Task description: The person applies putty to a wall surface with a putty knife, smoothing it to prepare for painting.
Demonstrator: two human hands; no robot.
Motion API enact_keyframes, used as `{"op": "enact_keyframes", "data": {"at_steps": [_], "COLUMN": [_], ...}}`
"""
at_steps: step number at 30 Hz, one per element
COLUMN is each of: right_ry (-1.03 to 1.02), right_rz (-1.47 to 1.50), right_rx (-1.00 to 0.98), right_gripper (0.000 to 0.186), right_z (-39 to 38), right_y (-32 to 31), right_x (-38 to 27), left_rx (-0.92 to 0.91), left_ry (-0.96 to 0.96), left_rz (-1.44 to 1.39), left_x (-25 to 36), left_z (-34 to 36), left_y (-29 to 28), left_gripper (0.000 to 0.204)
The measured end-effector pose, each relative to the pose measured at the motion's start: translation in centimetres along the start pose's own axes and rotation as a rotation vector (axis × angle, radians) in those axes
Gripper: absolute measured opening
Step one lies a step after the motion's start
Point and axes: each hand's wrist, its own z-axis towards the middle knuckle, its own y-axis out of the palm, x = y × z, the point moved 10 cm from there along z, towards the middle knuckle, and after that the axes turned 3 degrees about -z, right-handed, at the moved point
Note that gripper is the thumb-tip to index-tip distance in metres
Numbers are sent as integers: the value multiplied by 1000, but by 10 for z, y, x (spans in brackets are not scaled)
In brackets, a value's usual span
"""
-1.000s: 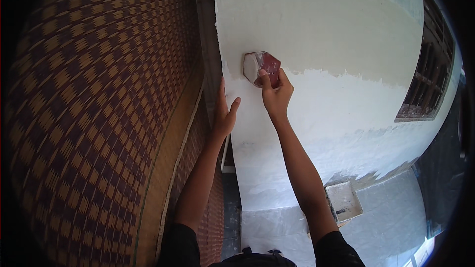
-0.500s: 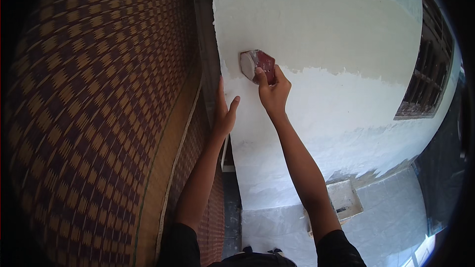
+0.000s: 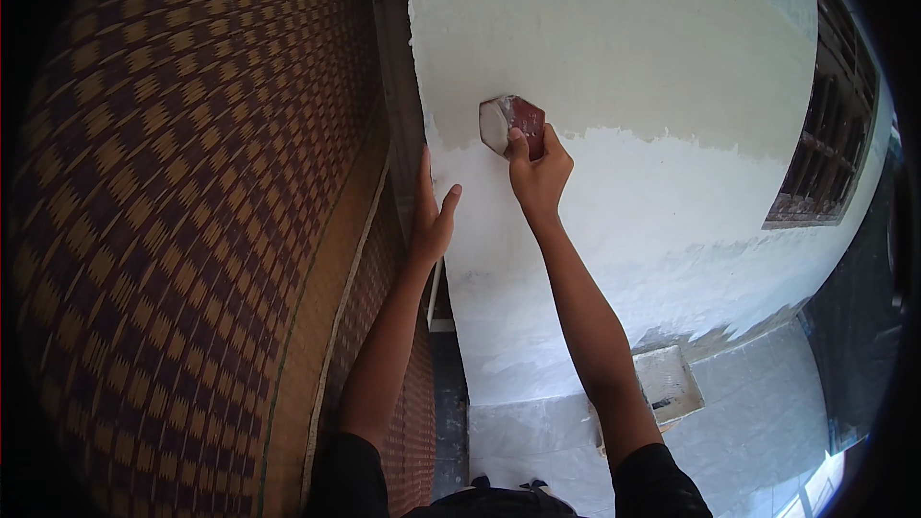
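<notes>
A woven mat (image 3: pixel 173 230) with a brown and tan checked pattern is filling the left side of the view, running from top to bottom. Beside it a white wall (image 3: pixel 614 58) is taking up the middle and right, its lower part looking brighter and freshly coated, its upper part duller, with a ragged line between the two. A dark post (image 3: pixel 391 67) is standing where the mat meets the wall's edge. On the far right a window (image 3: pixel 830 144) with a dark wooden frame and bars is sitting in the wall. Below the wall a pale tiled floor (image 3: pixel 748 441) is showing, and a shallow tray (image 3: pixel 672 384) is lying on it, partly behind the right forearm. The left hand (image 3: pixel 432 216) is lying open and flat against the wall's edge, fingers stretched upward, holding nothing. The right hand (image 3: pixel 539 173) is gripping a small reddish-brown scraper (image 3: pixel 513 123), possibly a putty blade smeared with white, and pressing it to the wall just at the ragged line, above the hand.
</notes>
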Motion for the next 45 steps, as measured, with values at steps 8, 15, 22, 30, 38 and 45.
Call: {"op": "enact_keyframes", "data": {"at_steps": [8,15,22,30,38,45], "right_ry": [-56,-108,-155,-97,-157,-178], "right_rz": [120,80,12,28,42,-11], "right_rx": [-4,109,52,20,24,9], "right_gripper": [14,14,15,11,10,16], "right_z": [-12,-8,-6,-5,-9,-12], "right_y": [1,-18,-10,-2,4,5], "right_x": [-6,0,-3,0,-4,-15], "left_rx": [-7,-5,3,2,0,2], "left_ry": [-3,2,3,10,12,22], "left_rz": [53,47,26,37,43,45], "left_x": [2,2,2,1,2,2], "left_z": [-1,-1,0,-1,-1,0], "left_y": [-1,-1,0,-1,-1,-2], "left_gripper": [71,72,72,72,72,72]}}
